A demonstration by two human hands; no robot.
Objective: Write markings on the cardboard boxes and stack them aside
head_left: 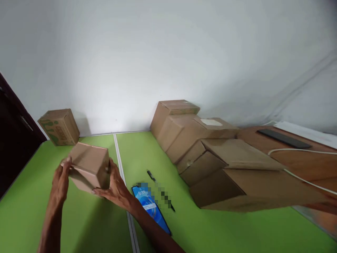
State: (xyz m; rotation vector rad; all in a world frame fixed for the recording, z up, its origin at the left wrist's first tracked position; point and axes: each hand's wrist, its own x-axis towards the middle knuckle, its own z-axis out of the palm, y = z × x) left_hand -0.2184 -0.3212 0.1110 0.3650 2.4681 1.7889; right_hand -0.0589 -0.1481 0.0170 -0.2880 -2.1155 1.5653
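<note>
A small plain cardboard box (91, 163) is tilted just above the green table (86, 225), held between both my hands. My left hand (61, 182) presses its left side with the thumb on the top edge. My right hand (114, 186) grips the right side, fingers curled under the bottom corner. Close to my right forearm a blue smartphone (151, 207) lies face up with its screen lit. A black pen (160, 191) lies just beyond the phone.
A printed cardboard box (59, 126) stands at the back left against the white wall. Several larger cardboard boxes (210, 154) are lined up from the back middle to the right. Behind them is a wooden surface (302, 158) with a white cable and a dark flat object.
</note>
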